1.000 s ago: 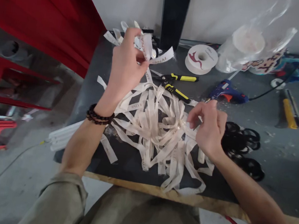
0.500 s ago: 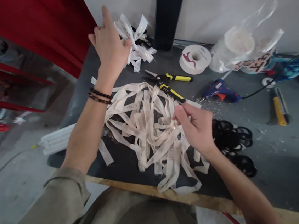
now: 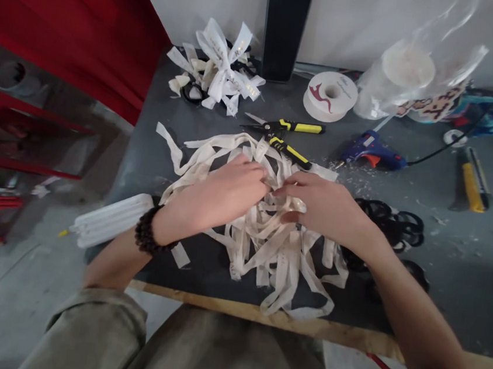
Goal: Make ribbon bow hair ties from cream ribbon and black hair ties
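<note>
A tangled heap of cream printed ribbon (image 3: pixel 244 246) lies in front of me on the dark table. My left hand (image 3: pixel 242 184) reaches over its upper middle, fingers bent and closed on ribbon, the tips partly hidden. Close beside it on the right, my right hand (image 3: pixel 323 207) is closed round a piece of the same ribbon, which shows between thumb and fingers. The fingertips of both hands almost meet. Just beyond them lie snips with yellow-and-black handles (image 3: pixel 291 151), their blades pointing left.
Ribbon bows with black hair ties (image 3: pixel 223 73) are piled at the back left. A ribbon spool (image 3: pixel 330 96), a blue glue gun (image 3: pixel 373 151) and a yellow cutter (image 3: pixel 473 182) lie to the right. Black hair ties (image 3: pixel 390 223) sit beside my right forearm. A dark upright panel (image 3: pixel 285 30) stands behind.
My left hand has come back from the bows at the back left to the ribbon heap, beside my right hand. The bow it was touching now stands on the pile.
</note>
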`<state>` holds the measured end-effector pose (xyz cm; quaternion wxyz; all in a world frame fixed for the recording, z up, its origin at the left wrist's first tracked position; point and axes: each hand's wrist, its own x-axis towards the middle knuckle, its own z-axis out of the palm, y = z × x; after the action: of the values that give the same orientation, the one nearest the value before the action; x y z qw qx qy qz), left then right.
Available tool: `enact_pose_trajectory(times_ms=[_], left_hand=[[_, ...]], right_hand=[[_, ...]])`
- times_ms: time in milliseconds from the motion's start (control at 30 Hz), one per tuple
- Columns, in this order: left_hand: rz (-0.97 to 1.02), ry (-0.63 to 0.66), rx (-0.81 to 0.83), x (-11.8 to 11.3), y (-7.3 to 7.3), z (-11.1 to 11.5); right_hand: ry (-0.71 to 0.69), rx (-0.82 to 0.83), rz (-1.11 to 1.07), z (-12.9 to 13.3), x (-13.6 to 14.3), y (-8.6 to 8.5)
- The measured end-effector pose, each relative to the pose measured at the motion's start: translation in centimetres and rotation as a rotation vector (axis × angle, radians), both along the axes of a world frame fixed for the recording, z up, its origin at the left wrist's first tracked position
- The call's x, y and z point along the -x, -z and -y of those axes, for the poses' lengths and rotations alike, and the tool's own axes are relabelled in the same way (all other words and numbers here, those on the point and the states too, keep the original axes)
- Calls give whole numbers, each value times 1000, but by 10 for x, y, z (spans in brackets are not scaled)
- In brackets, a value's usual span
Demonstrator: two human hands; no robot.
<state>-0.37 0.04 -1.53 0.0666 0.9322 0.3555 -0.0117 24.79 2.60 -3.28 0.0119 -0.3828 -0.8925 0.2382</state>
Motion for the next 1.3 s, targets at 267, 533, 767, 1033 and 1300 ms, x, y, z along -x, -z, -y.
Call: enact_pose_trajectory(times_ms=[267, 533, 767, 1033, 1300], left_hand=[[-177, 53, 72, 2, -2, 20], [-138, 17, -48, -22, -26, 40], [171, -249, -136, -35, -37, 41], [409, -346, 179, -13, -49, 20], [779, -480, 673, -10, -64, 19]], right_hand=[[-179, -23, 16, -1, -3, -2], [-253, 116, -216, -10, -28, -24], [-114, 151, -489, -1, -14, -35], [8, 70, -529, -3, -12, -21], [115, 63, -641, 8, -15, -27]])
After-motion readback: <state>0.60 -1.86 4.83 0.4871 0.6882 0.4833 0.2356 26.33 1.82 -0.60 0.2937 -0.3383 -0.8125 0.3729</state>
